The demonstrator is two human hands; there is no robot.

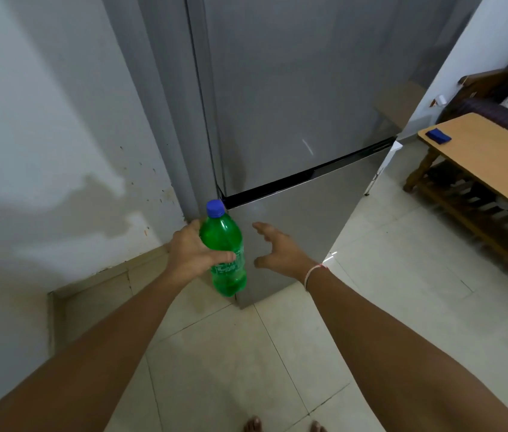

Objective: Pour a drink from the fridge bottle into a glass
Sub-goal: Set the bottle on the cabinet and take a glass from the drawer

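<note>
A green plastic bottle with a blue cap stands upright in my left hand, which grips it around the middle. To its right, my right hand hangs open with fingers spread, apart from the bottle and holding nothing. Both hands are in front of the grey fridge, whose doors are shut. No glass is in view.
A white wall stands left of the fridge. At the right there is a wooden table with a small blue object on it, and a sofa behind. Pale floor tiles lie below; my bare toes show at the bottom edge.
</note>
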